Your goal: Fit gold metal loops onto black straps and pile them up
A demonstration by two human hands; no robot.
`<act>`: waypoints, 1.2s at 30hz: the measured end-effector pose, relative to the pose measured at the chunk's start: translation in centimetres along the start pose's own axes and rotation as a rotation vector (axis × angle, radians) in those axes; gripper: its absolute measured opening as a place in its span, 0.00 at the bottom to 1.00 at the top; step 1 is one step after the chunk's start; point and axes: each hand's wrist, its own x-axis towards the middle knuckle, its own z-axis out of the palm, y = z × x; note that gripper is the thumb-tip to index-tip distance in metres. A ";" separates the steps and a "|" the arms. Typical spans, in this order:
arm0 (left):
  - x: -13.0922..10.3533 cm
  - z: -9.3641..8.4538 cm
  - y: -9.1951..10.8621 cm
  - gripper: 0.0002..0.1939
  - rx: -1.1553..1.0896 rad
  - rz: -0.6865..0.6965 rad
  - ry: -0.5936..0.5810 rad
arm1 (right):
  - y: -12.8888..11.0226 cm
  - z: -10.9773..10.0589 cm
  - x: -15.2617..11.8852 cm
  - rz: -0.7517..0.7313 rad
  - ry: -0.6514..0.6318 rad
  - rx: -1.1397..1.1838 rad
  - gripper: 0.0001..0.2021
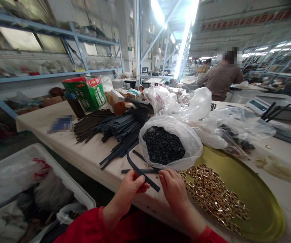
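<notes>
My left hand (134, 184) pinches a dark, flat strap (140, 172) between thumb and fingers. The strap's far end curves up and back, while its near end sticks out toward the right. My right hand (173, 185) is beside it, at the near edge of an open plastic bag (196, 143) of small black pieces (163, 146). Its fingers are curled together, and what lies under them is hidden. Another dark strip (127, 171) lies crosswise behind the held strap. Close to my right wrist, gold-coloured metal buckles (216, 195) are heaped on a round gold tray (264, 202).
Stacks of dark strips (122, 126) cover the table's middle left, before a green box (84, 94). Clear plastic bags (183, 104) are piled behind. A white bin (82, 189) stands at lower left. A co-worker (222, 76) sits beyond the table, near a scale (258, 104).
</notes>
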 end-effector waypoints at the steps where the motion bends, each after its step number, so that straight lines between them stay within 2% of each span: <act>1: 0.0 0.2 -0.3 0.18 -0.003 0.005 0.009 | -0.5 -0.3 -0.4 0.050 -0.038 0.173 0.13; 5: -0.2 0.7 -1.8 0.18 0.042 0.070 0.024 | -1.8 -1.1 -1.9 0.335 -0.305 0.767 0.16; 6: -0.3 0.6 -2.2 0.17 0.090 0.080 -0.005 | -1.7 -1.3 -2.1 0.387 -0.318 0.837 0.16; 8: -0.9 0.1 -2.5 0.18 0.282 0.113 -0.094 | -1.3 -1.7 -2.3 0.415 -0.254 0.860 0.15; 10: -1.5 -0.4 -2.0 0.19 0.571 0.245 -0.142 | -0.7 -2.2 -2.4 0.317 -0.170 0.747 0.12; 11: -1.8 -0.6 -1.5 0.18 0.719 0.361 -0.134 | -0.6 -2.5 -2.5 0.235 -0.149 0.670 0.11; 13: -1.8 -0.9 -0.2 0.15 0.919 0.571 -0.118 | -0.6 -3.1 -2.5 0.065 -0.158 0.546 0.09; 14: -1.6 -0.8 0.5 0.16 0.982 0.595 -0.172 | -0.8 -3.4 -2.4 0.003 -0.177 0.510 0.10; 15: -1.3 -0.8 1.2 0.17 1.014 0.570 -0.260 | -0.9 -3.6 -2.3 -0.035 -0.195 0.492 0.10; 17: -0.4 -0.6 2.0 0.18 0.994 0.409 -0.465 | -1.1 -4.2 -1.6 -0.068 -0.221 0.490 0.10; 19: 0.6 -0.5 2.2 0.21 0.914 0.244 -0.556 | -0.9 -4.8 -0.3 -0.077 -0.217 0.480 0.08; 21: 1.5 -0.4 2.0 0.20 0.847 0.152 -0.506 | 0.0 -5.2 1.7 -0.067 -0.150 0.395 0.09; 23: 2.3 -0.2 1.6 0.18 0.821 0.159 -0.412 | 1.3 -5.0 4.2 -0.002 -0.050 0.179 0.10; 25: 2.9 0.0 1.3 0.17 0.801 0.218 -0.338 | 2.7 -4.2 6.7 0.086 -0.090 -0.107 0.08; 28: 3.4 0.4 0.7 0.17 0.735 0.260 -0.261 | 4.5 -2.2 9.2 0.135 -0.145 -0.195 0.07; 30: 3.7 0.6 0.4 0.15 0.642 0.142 -0.256 | 5.3 -1.0 9.8 0.139 -0.168 -0.184 0.09; 32: 3.8 0.7 0.2 0.14 0.496 -0.034 -0.287 | 5.8 -0.3 9.8 0.141 -0.177 -0.165 0.12; 34: 3.7 0.8 0.2 0.14 0.342 -0.168 -0.316 | 6.1 -0.3 9.6 0.148 -0.167 -0.131 0.14; 36: 3.5 1.0 0.4 0.13 0.240 -0.230 -0.319 | 6.3 -0.7 9.4 0.164 -0.145 -0.081 0.15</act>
